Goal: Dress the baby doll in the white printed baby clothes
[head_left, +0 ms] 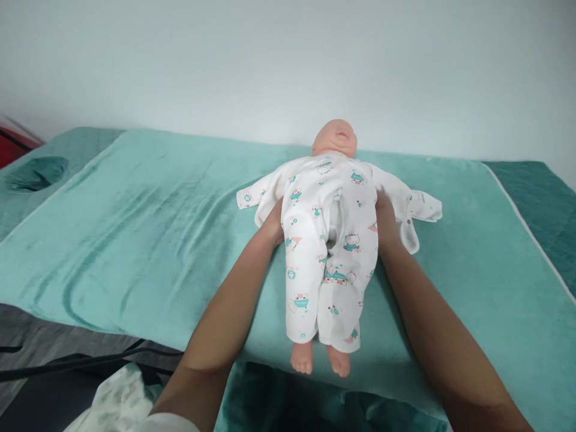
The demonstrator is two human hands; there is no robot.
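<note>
A baby doll (341, 144) lies on its back on the teal sheet (148, 198), its head toward the wall. It wears white printed pants (306, 258) with an open crotch, reaching high up its front. A white printed top (396, 186) has its sleeves spread sideways, with a loose flap showing at each side. Both bare feet (302, 357) stick out below the pant legs. At the doll's left side in the view, my left hand (275, 225) reaches in beneath the clothing. My right hand (386, 210) does likewise opposite. The fingers of both hands are hidden.
Behind the bed stands a pale wall (225, 66). Darker green quilted cover (535, 210) shows at the right end. Black cables (81, 363) run at lower left, near a pale printed cloth (119, 399). A red object (13, 147) sits at far left.
</note>
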